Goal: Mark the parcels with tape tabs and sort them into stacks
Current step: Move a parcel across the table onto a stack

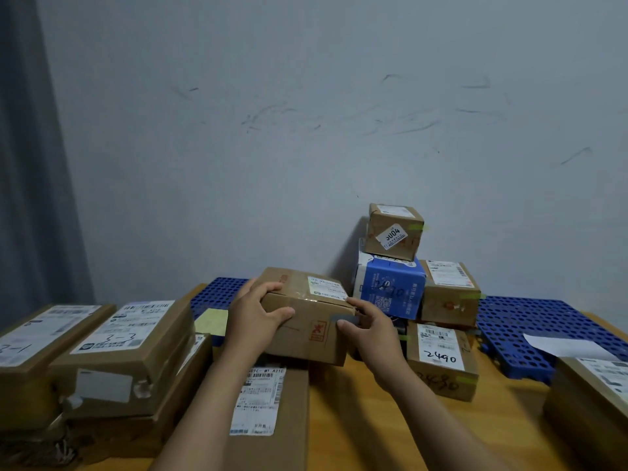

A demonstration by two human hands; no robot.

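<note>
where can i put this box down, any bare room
For the held box, the wood table is bare between the 2490 box and the box at the right edge. The blue mat right of the stack is open too. The left side is crowded with flat boxes.

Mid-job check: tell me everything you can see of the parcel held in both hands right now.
The held parcel is a plain brown cardboard box, sealed with clear tape along its top seam, tilted slightly. A white shipping label sits on top; a red stamp marks the front face, beside a grey strip at the right edge. The left hand grips its left corner, the right hand its right edge. It sits above a flat parcel; contact is unclear.
</note>
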